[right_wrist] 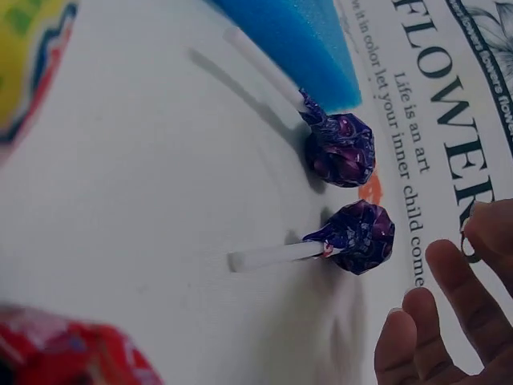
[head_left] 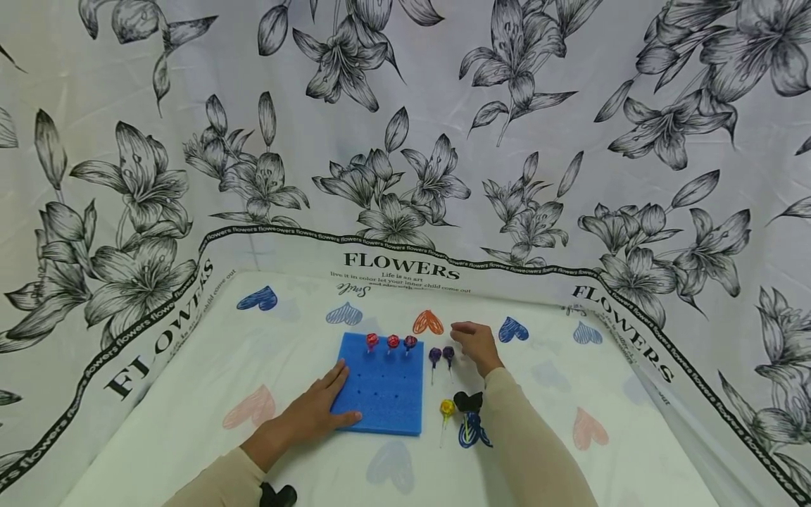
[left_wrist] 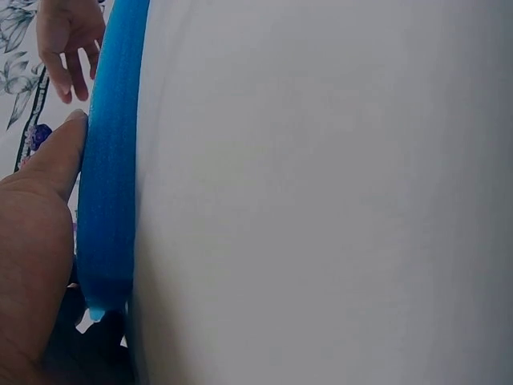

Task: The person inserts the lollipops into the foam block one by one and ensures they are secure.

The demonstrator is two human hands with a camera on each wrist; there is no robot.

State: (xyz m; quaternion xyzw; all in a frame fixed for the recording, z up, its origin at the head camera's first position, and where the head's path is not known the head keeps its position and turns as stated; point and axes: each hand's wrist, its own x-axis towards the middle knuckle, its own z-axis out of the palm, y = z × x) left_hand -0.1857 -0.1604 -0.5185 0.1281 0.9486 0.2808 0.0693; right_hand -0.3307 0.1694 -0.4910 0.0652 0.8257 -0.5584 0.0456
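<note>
A blue foam block (head_left: pixel 386 405) lies on the table, dotted with small holes. Along its far edge three wrapped lollipops stand upright: a red one (head_left: pixel 372 341), another red one (head_left: pixel 393 342) and a darker one (head_left: pixel 410 342). My left hand (head_left: pixel 310 408) rests at the block's left side, fingers extended and thumb on its near left corner. Beyond the block's right edge lie two purple lollipops (right_wrist: pixel 345 152) (right_wrist: pixel 362 238), sticks towards me. My right hand (head_left: pixel 476 345) hovers just past them, fingers loosely extended and holding nothing.
Nearer me, a yellow lollipop (head_left: pixel 447 408) lies right of the block, beside a black object (head_left: pixel 469 401) by my right forearm. In the right wrist view a blurred red wrapper (right_wrist: pixel 72 353) shows at the lower left. A flower-printed curtain (head_left: pixel 393 176) rises behind the table.
</note>
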